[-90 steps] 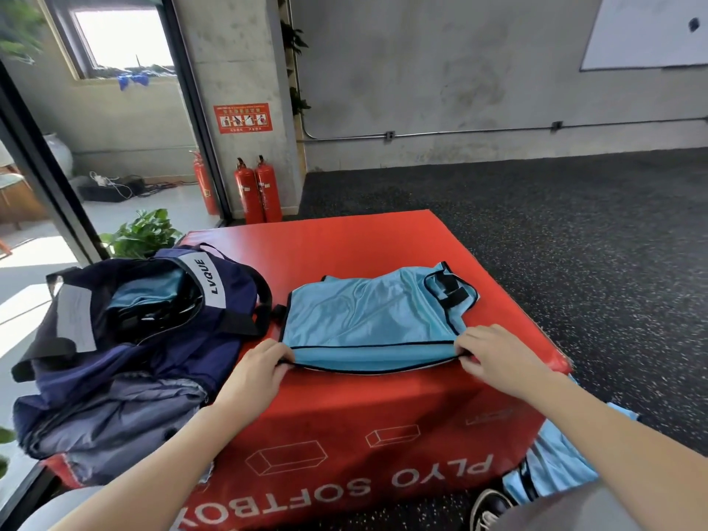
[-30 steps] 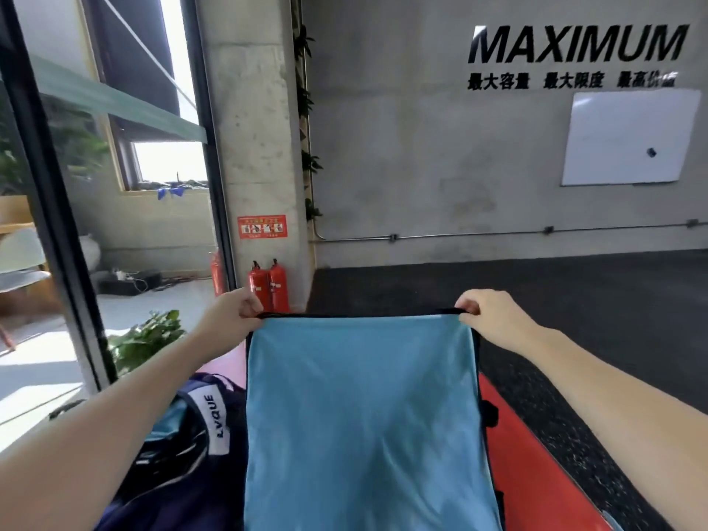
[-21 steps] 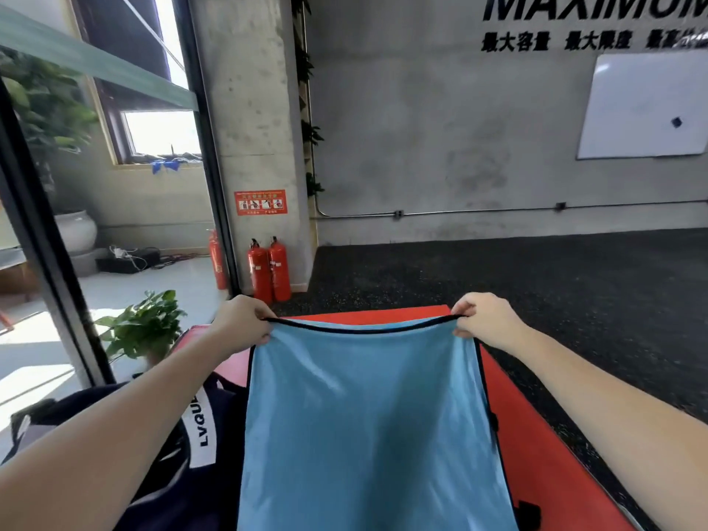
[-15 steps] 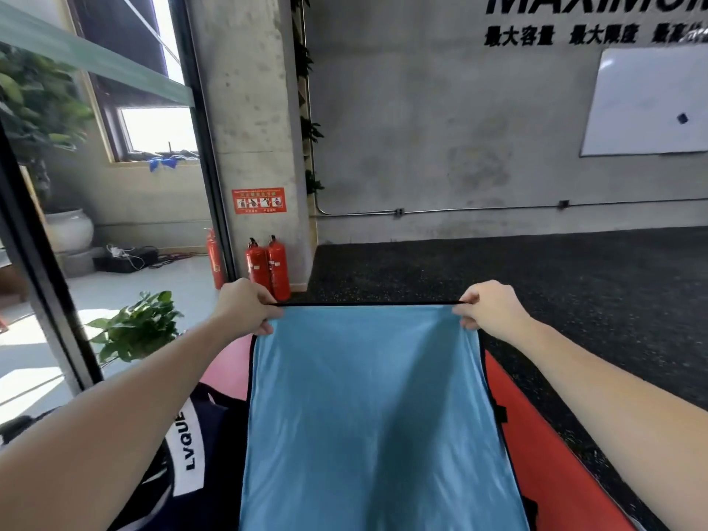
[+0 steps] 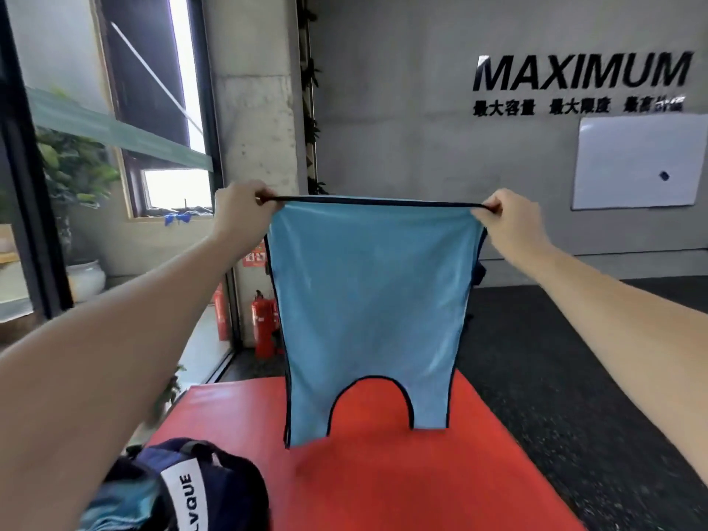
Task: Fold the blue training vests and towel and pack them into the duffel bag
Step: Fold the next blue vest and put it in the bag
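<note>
Above a red soft box (image 5: 383,484), serving as counter: vest (image 5: 371,300), blue, hanging full length, inverted, neck cut-out lowest. Likely light, limp, slippery; best held at hem corners. Left hand (image 5: 239,212) and right hand (image 5: 505,220): fingers pinching the taut hem. Bag (image 5: 207,488), navy, near-left. Room: concrete wall, dark floor.

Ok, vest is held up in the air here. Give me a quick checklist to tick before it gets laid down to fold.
1. Left hand pinches the vest's top corner: ok.
2. Right hand pinches the other corner: ok.
3. Top edge taut and level: ok.
4. Vest hangs flat, no twist: ok; neck cutout points down.
5. Red mat free beneath it: ok.
6. Duffel bag open with room: cannot tell, mostly out of frame.
</note>
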A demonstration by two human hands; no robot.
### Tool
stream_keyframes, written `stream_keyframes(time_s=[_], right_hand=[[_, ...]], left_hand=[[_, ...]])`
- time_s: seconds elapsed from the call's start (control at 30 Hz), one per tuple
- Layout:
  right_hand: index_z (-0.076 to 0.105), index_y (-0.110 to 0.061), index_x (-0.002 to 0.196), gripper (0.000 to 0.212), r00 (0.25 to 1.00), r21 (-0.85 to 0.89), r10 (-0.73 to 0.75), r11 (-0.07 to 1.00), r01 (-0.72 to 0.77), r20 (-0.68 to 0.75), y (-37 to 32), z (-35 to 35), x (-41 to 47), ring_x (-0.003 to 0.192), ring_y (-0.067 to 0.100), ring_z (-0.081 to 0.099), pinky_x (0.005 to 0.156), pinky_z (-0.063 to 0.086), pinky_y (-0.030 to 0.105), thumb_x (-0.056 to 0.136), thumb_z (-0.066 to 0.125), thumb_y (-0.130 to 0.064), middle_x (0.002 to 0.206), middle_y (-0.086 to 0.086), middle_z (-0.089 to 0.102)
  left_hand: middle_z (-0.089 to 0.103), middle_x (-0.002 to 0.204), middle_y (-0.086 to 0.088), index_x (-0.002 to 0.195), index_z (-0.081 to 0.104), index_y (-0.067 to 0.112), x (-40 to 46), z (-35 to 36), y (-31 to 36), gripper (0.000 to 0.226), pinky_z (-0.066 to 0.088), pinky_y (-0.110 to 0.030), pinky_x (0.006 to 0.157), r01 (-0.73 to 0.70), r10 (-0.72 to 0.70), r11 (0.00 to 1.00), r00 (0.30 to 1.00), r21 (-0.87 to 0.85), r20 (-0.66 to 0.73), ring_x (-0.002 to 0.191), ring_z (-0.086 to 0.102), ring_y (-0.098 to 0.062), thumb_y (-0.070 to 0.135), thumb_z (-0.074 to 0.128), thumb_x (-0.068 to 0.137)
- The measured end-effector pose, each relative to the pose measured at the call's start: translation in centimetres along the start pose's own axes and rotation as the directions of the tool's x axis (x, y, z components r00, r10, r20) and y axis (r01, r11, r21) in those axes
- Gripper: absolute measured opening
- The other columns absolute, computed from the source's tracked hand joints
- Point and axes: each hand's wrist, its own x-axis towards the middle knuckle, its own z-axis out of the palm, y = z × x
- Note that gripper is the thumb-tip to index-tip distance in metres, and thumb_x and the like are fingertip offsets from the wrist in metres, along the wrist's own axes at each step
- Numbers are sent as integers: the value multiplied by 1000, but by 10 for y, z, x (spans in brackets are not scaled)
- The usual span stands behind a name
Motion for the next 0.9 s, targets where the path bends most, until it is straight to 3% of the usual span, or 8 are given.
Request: stream_keyframes(time_s=[0.13, 0.27, 0.4, 0.47, 0.57, 0.7, 0.8, 0.9], right_hand=[[63, -16, 97, 14, 998, -9, -63, 998, 63, -10, -22, -38, -14, 83, 14, 54, 68, 36, 22, 99, 62, -30, 85, -7, 60], [66, -20, 91, 10, 994, -2, -49, 999, 49, 98, -23, -55, -71, 77, 7, 58, 64, 36, 13, 95, 69, -29, 83, -12, 64], [72, -17, 90, 9, 961, -63, 55, 997, -40, 273, -1, -57, -168, 82, 15, 62, 71, 38, 26, 89, 76, -25, 86, -3, 70], [73, -18, 86, 7, 924, -91, 117, 992, -90, 364, 15, -58, -223, 77, 14, 63, 65, 39, 19, 86, 78, -23, 81, -5, 71], [70, -26, 74, 16, 872, -142, 188, 980, -137, 452, 36, -62, -297, 74, 13, 63, 64, 41, 10, 83, 80, -18, 75, -6, 71], [68, -32, 70, 22, 839, -179, 262, 964, -199, 478, 47, -77, -356, 75, 10, 65, 61, 39, 9, 82, 80, -18, 73, -12, 69], [74, -25, 80, 7, 835, -195, 295, 954, -229, 464, 44, -94, -376, 81, 11, 62, 63, 38, 16, 85, 79, -24, 80, -9, 70], [73, -20, 88, 6, 845, -170, 302, 953, -251, 442, 41, -107, -378, 87, 15, 62, 69, 39, 28, 91, 73, -25, 85, -6, 69]], left_hand=[[72, 92, 1, 101, 77, 14, -19, -37, 17, 15, 44, -25, 84, -36, 35, 999, 999, -8, -41, 88, 64, -17, 21, 70, 90], [74, 90, 1, 98, 76, 16, -86, -57, 6, 11, 56, -35, 87, 40, -36, 997, 997, -69, 65, 87, 69, -18, 18, 71, 89], [73, 83, 2, 89, 76, 19, -198, -53, -23, 10, 54, -33, 76, 108, -108, 994, 975, 15, 192, 77, 69, -18, 12, 73, 85], [71, 78, 4, 86, 76, 20, -260, -50, -38, 12, 49, -26, 68, 149, -155, 988, 950, 44, 272, 72, 65, -12, 8, 76, 82], [69, 67, 6, 70, 70, 32, -342, -49, -57, 25, 53, -34, 70, 191, -206, 978, 916, 79, 344, 66, 64, -13, 11, 83, 75], [69, 68, 3, 74, 72, 19, -404, -63, -57, 9, 51, -29, 72, 263, -287, 958, 872, 115, 396, 72, 65, -17, 16, 80, 76], [70, 73, 6, 81, 70, 17, -419, -75, -48, 8, 41, -11, 66, 291, -303, 952, 862, 92, 406, 76, 64, -13, 21, 77, 81], [68, 69, 6, 84, 69, 19, -417, -84, -39, 9, 40, -19, 65, 329, -318, 943, 854, 47, 412, 72, 62, -12, 23, 77, 84]])
